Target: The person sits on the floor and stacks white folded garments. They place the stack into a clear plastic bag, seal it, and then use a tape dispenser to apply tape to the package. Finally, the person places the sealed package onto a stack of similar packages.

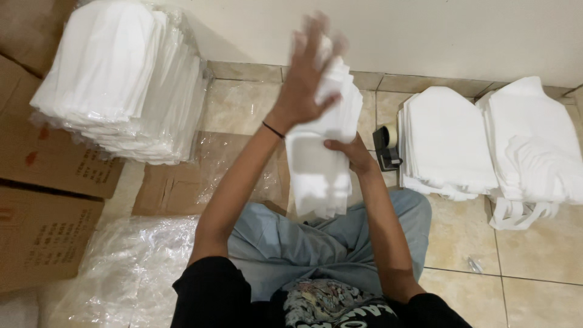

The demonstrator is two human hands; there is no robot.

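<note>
Tiled floor (534, 255) holds white bag piles (449, 143) at three o'clock, while the right hand (349, 152) clamps a folded bundle (319, 164) and the left hand (303, 85) lies spread open against it.

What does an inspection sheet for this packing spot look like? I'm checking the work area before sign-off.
Surface: beige tiled floor, flattened cardboard ahead of the knees.
Job's things: bundle of white folded bags held upright.
Clutter: plastic-wrapped bag stack left; two loose stacks right; tape dispenser; plastic sheeting; cardboard boxes.
Grippers: right hand grips the bundle; left hand open, blurred, against its top.
Cables: nothing seen.
Surroundings: cream wall.
</note>
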